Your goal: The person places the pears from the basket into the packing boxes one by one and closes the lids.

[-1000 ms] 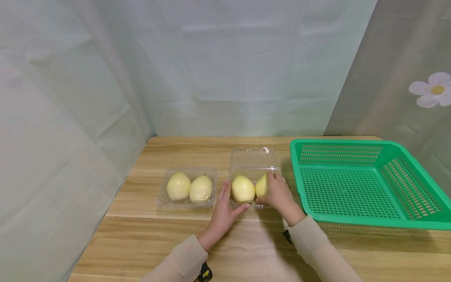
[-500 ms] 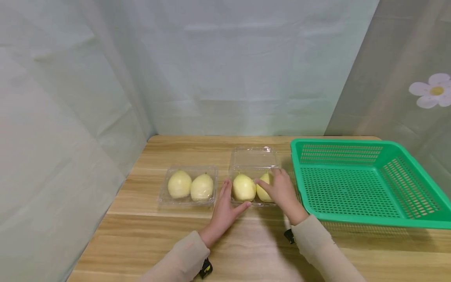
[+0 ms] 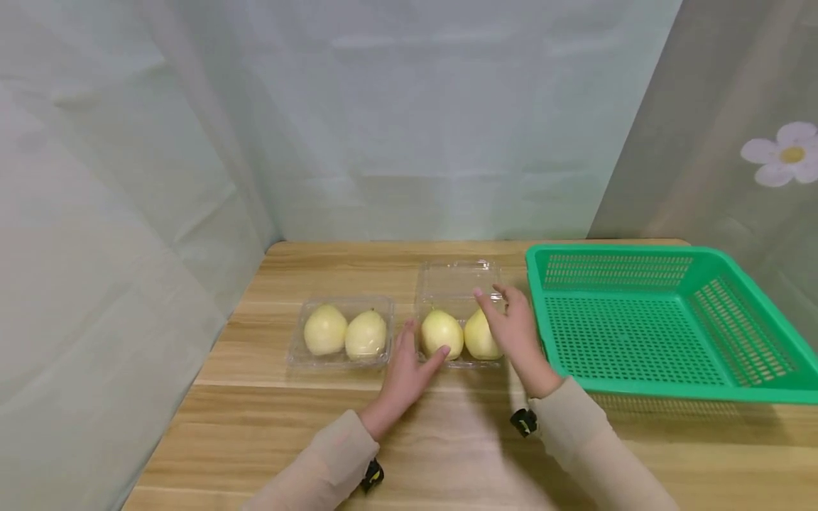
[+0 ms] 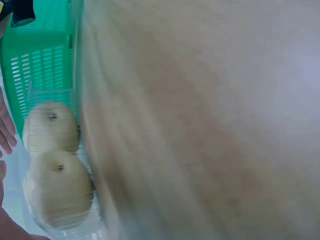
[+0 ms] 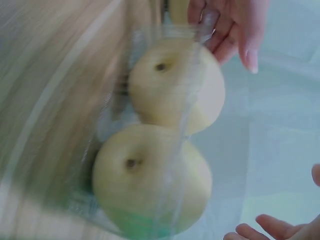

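Note:
Two pale yellow pears, a left one (image 3: 442, 333) and a right one (image 3: 481, 337), sit side by side in a clear plastic clamshell box (image 3: 469, 363). Its lid (image 3: 456, 278) stands raised at the back. My left hand (image 3: 405, 376) is at the box's left end, fingers extended along it and thumb in front of the left pear. Over the right pear's right side hovers my right hand (image 3: 519, 337), thumb and fingers spread, holding nothing. In the right wrist view its fingers (image 5: 272, 227) are apart from the pears.
To the left lies another clear clamshell box (image 3: 307, 360) with two pears (image 3: 345, 333) inside. A green perforated plastic basket (image 3: 633, 389) stands to the right, close to my right hand. All rest on a wooden table (image 3: 255, 426), with pale cloth behind.
My right hand has let go of the right pear, then lifted and moved slightly back toward the lid, its fingers spreading. The left hand has stayed at the box's left end.

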The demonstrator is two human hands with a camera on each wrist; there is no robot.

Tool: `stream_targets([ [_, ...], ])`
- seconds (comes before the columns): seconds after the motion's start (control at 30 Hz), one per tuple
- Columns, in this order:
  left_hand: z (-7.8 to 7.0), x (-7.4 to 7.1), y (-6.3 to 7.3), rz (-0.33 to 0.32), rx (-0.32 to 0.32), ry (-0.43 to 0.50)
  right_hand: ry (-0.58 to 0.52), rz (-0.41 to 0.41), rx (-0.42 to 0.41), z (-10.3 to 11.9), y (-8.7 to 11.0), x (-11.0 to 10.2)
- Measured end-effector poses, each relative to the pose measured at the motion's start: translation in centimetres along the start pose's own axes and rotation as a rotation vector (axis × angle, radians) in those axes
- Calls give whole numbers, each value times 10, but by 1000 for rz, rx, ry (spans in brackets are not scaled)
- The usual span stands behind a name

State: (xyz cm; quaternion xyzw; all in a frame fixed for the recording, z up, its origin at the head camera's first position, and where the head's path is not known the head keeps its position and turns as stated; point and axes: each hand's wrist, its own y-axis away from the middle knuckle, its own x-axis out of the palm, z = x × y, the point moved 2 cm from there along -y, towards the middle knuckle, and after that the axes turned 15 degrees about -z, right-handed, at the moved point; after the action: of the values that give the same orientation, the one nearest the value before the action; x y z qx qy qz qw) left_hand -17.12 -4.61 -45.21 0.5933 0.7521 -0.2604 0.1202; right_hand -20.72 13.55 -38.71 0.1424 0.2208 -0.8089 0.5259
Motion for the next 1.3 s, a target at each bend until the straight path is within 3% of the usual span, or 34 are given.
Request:
stream_targets([
  [0.3, -14, -5, -15, 14, -8, 13, -152, 21, 226, 15, -8, -6],
  [0.47, -23, -10, -32, 28, -46, 53, -154, 64, 308, 20, -15, -6],
  [0.7, -35, -15, -60, 72, -125, 63, -51, 135, 345, 23, -32, -5],
  [0.9, -38, -10, -82, 107, -117, 72, -43, 182, 387, 19, -47, -2],
  [1.13, -31, -5, -100, 145, -167, 61, 19, 232, 445, 7, -60, 6],
  [1.3, -24, -1, -105, 157, -232, 57, 77, 269, 423, -2, -65, 13],
])
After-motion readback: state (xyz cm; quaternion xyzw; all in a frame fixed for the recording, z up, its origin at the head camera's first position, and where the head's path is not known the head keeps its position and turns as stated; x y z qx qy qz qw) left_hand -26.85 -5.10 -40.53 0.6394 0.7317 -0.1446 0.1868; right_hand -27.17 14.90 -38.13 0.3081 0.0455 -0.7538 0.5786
